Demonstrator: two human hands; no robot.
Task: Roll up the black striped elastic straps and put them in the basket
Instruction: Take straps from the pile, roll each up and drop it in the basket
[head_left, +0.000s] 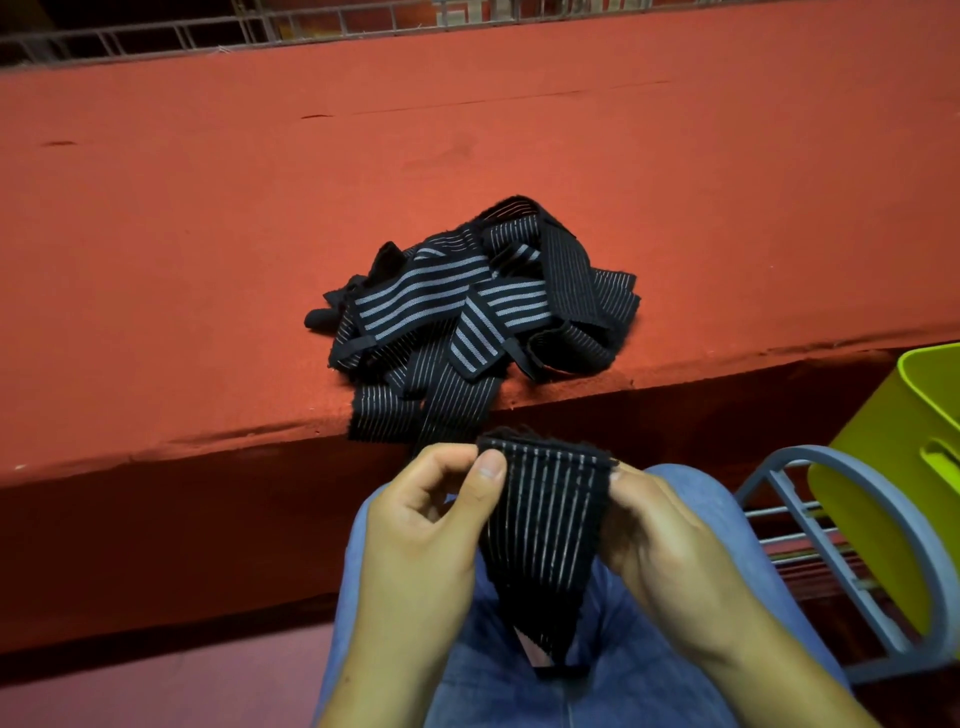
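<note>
- Head view, nearest at 6 o'clock: the person's lap in blue jeans (493, 686) is filling the bottom of the frame. The lower end of one black striped elastic strap (545, 525) is hanging down onto it.
- Just above, the left hand (431, 525) is pinching the strap's upper left edge between thumb and curled fingers. The right hand (670, 545) is gripping the right edge, its fingers curling behind the fabric.
- The strap's top edge, at 12 o'clock from the hands, is looking thickened, as if it is being turned over. I am judging that the roll is only just being started.
- The next move is likely calling for both hands to be turning that top edge down over itself, tight and square, so the elastic is not springing open or coning to one side.
- Further out at 12 o'clock, the pile of straps (467, 306) is lying unrolled on the red-covered table (208, 218), near its front edge. A couple of ends are drooping over that edge.
- Whether the held strap is tangling with those ends is not showing.
- At 3 o'clock of the frame, the lime-green basket (893, 467) is sitting on a grey metal rack (852, 587), well apart from the pile. Its inside is out of sight, so most of the task is probably lying ahead.
- Farthest, at 12 o'clock, a metal railing (156, 39) is running behind the table.
</note>
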